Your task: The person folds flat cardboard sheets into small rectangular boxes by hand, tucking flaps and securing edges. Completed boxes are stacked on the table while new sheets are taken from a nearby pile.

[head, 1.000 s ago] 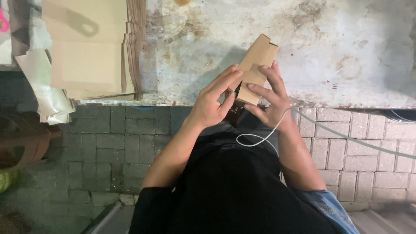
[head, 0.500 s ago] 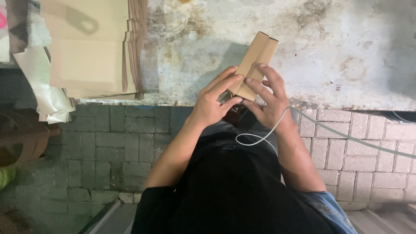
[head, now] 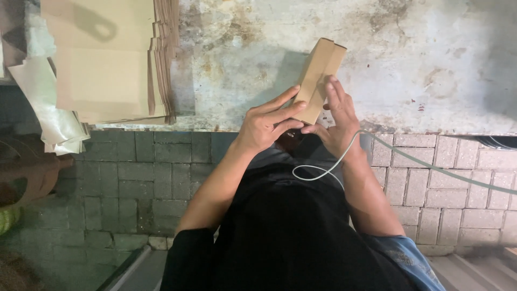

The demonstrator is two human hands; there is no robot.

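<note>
the worn grey table point(head: 409, 59) fills the top of the view, its top stained and patchy, and below its edge lies a floor of grey pavers point(head: 156, 161). on the table's left end sits a stack of flat brown cardboard point(head: 107, 59), edges squared up, with pale crumpled sheets point(head: 48, 108) hanging off beside it, probably stock kept within arm's reach.

both hands meet at the table's near edge, holding a small brown box point(head: 318, 78). the box stands tilted, its far end raised over the table top and its near end down between the palms, likely so the lower end can be worked while the top stays in sight. it is plain kraft card, narrow and oblong, with a crease line along its length and an open-looking flap at the upper end.

the left hand point(head: 266, 126) wraps the box's left face, fingers spread and curled round it, thumb below. the right hand point(head: 336, 121) grips the right side, fingers laid flat up the card. something dark sits under the box between the hands; i cannot tell what.

a thin white cord point(head: 431, 164) loops across the right wrist and trails off right.
</note>
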